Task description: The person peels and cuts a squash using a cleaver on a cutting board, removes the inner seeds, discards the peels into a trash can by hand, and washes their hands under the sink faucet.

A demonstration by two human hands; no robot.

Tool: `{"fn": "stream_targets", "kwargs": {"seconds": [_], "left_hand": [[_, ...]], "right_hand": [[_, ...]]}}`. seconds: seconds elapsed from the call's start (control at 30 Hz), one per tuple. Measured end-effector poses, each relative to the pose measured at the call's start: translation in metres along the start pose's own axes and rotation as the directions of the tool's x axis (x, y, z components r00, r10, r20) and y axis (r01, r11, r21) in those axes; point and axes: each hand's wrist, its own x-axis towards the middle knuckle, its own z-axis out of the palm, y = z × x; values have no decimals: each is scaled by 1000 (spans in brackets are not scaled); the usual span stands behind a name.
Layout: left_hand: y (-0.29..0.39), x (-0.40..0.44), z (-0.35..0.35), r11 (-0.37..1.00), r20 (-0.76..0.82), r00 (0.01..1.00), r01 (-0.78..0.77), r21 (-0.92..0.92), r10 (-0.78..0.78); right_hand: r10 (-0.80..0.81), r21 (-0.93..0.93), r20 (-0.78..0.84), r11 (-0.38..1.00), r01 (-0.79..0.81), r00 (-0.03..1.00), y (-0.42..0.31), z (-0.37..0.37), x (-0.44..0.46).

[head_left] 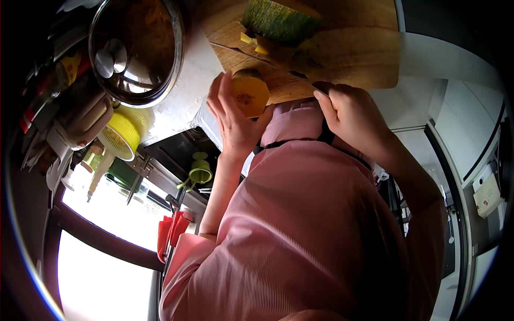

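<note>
My left hand [233,117] is closed around a piece of pumpkin [250,97], its orange flesh facing up, at the near edge of the wooden cutting board [358,48]. In my right hand [353,109] is the handle of a knife [278,66]. Its long blade points left across the board, just beyond the piece in my left hand. Farther back on the board rests a large green-skinned chunk of pumpkin [281,22]. Small yellow bits [261,48] lie beside that chunk.
Left of the board stands a pot with a glass lid [136,53]. Below it sit a yellow-green colander [119,136] and various utensils. A green cup [200,171] is by the dark sink area, with red cloth [172,232] hanging near the window. White cabinets line the right.
</note>
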Motion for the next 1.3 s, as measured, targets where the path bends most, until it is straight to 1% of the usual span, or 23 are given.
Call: {"fn": "stream_targets", "kwargs": {"seconds": [0.1, 0.17, 0.2, 0.3, 0.4, 0.6, 0.8, 0.93, 1.1, 1.2, 1.3], "left_hand": [[-3, -8, 11, 990, -49, 991, 122, -74, -126], [-1, -9, 15, 985, -71, 984, 160, -68, -164], [0, -10, 16, 983, -84, 981, 170, -71, -176], [-1, -11, 19, 980, -96, 976, 188, -67, -194], [-3, -12, 19, 978, -95, 975, 191, -80, -199], [-1, -12, 21, 974, -110, 970, 210, -87, -219], [1, -11, 21, 960, -98, 960, 251, -122, -263], [2, -10, 20, 955, -86, 956, 268, -125, -279], [0, -9, 23, 965, -94, 963, 246, -86, -254], [-1, -9, 23, 969, -102, 965, 236, -72, -242], [-4, -11, 26, 972, -114, 966, 224, -71, -231]], "right_hand": [[-14, -7, 43, 1000, 15, 999, -8, -8, -10], [-34, 5, 52, 999, 34, 998, -8, -8, -16], [36, -29, 155, 999, -32, 987, -9, -12, -20], [95, 4, 203, 995, -98, 975, -14, -14, -25], [111, -43, 203, 994, -104, 973, -19, -16, -28], [110, -58, 206, 993, -100, 972, -17, -14, -34], [72, -56, 127, 996, -65, 989, -15, -9, -35], [97, -51, 142, 995, -91, 985, -16, -11, -34], [117, -47, 161, 993, -111, 980, -16, -10, -33], [145, -24, 223, 989, -143, 964, -13, -7, -30], [90, 27, 193, 995, -97, 977, -18, -9, -28]]}}
